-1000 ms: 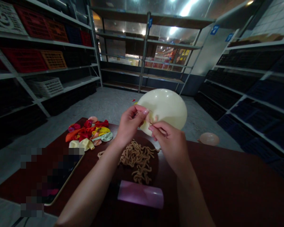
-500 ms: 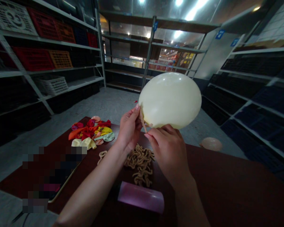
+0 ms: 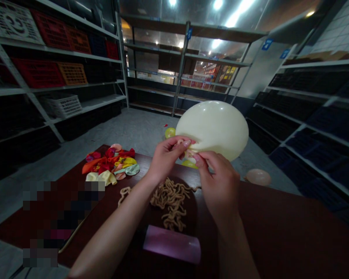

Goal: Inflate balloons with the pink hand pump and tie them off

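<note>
A large inflated cream balloon (image 3: 215,128) hangs just past my hands, above the table's far edge, with its neck end toward me. My left hand (image 3: 168,157) is closed, thumb and fingers pinched on a short brown cord at the balloon's neck. Close beside it, my right hand (image 3: 219,174) pinches the same spot, thumb against forefinger, on what looks like the cord's other part. The fingers partly cover cord and neck. Below them, a heap of brown cord pieces (image 3: 168,197) lies on the dark table (image 3: 267,224), with a shiny purple cylinder (image 3: 172,244) nearer me.
Uninflated coloured balloons (image 3: 113,164) are piled at the table's left, behind a pixelated flat object (image 3: 75,213). On the floor lie a yellow balloon (image 3: 170,133) and a pale pink balloon (image 3: 258,177). Shelves with crates (image 3: 37,71) line the left; racks stand behind and right.
The balloon has dropped slightly and turned, uncovering yellow balloons behind it. My left hand has shifted right and down toward my right hand, which has moved a little right.
</note>
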`<state>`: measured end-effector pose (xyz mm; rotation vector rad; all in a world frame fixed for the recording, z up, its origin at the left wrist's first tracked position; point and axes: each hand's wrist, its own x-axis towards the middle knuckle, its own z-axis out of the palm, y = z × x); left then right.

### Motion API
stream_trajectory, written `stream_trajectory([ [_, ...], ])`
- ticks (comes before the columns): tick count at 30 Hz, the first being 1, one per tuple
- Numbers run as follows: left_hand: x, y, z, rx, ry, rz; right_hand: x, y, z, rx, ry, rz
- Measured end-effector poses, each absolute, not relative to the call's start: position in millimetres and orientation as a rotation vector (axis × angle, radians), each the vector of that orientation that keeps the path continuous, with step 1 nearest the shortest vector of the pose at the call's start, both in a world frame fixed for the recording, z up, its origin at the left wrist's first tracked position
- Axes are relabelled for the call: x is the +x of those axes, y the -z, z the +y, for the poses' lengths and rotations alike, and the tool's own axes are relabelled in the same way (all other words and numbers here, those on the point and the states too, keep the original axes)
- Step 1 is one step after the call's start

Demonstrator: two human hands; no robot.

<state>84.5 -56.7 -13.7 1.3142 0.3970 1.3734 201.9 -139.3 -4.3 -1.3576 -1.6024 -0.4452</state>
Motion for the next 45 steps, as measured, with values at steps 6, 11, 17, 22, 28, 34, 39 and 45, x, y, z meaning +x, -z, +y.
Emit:
stream_trajectory([
  [6, 83, 17, -53, 1.205, -1.447, 0.353, 195, 6, -138, -1.409, 0.361, -1.717],
  [11, 80, 13, -54, 0.982, -1.446, 0.396, 184, 7, -136, -1.434, 0.467, -1.872],
  [17, 75, 6, -52, 0.729, -1.42, 0.458, 179, 9, -134, -1.431, 0.57, -1.954],
  [22, 71, 2, -51, 0.653, -1.41, 0.46, 179, 9, -133, -1.406, 0.617, -1.999],
  [28, 70, 5, -50, 0.91, -1.492, 0.467, 186, 7, -137, -1.389, 0.574, -1.914],
  [34, 76, 16, -54, 1.423, -1.595, 0.502, 219, -4, -145, -1.506, 0.363, -1.712],
  [39, 88, 24, -74, 2.075, -1.686, 0.591, 261, -4, -150, -1.565, 0.279, -1.526],
  [45, 123, 39, -69, 2.47, -1.755, 0.694, 299, -2, -158, -1.601, 0.106, -1.273],
])
